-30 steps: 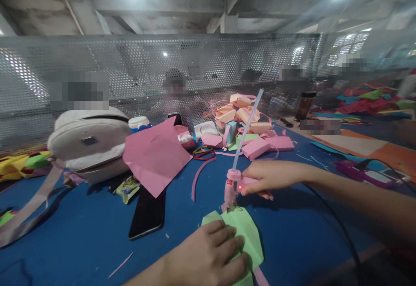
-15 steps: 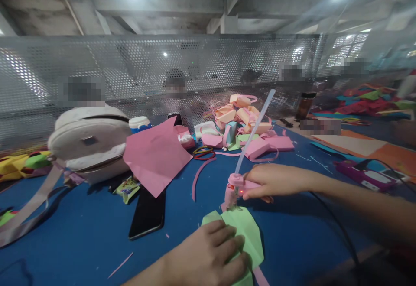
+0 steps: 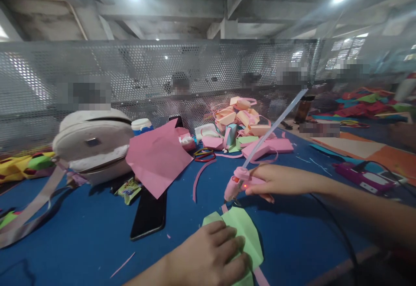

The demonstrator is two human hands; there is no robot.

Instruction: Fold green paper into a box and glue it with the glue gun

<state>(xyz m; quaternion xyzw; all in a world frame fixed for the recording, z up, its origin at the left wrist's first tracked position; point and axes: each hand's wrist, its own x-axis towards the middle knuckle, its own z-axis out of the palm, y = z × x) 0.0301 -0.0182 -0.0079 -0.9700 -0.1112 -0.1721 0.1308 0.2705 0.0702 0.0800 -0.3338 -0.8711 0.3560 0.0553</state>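
My right hand (image 3: pixel 273 180) is wrapped round the handle of a pink hot glue gun (image 3: pixel 234 185). A long translucent glue stick (image 3: pixel 274 128) juts from its back, up and to the right, and a small light glows orange on its side. The nozzle points down and left, just above the end of a pink paper strip (image 3: pixel 224 208). That strip runs beneath a folded light-green paper piece (image 3: pixel 248 229), and its other end shows at the bottom. My left hand (image 3: pixel 211 251) presses the green piece to the blue table with curled fingers, hiding part of it.
A pale backpack (image 3: pixel 97 147), a pink paper sheet (image 3: pixel 159 158) and a black phone (image 3: pixel 147 216) lie left. Behind are a heap of folded paper pieces (image 3: pixel 242 117) and a perforated metal screen (image 3: pixel 136 60). A purple power strip (image 3: pixel 360 177) lies right; a black cord (image 3: pixel 334 223) trails near my right arm.
The glue gun has tilted, its glue stick swinging over to the right. Its nozzle has lifted a little from the green piece and shifted left. My left hand stays in place.
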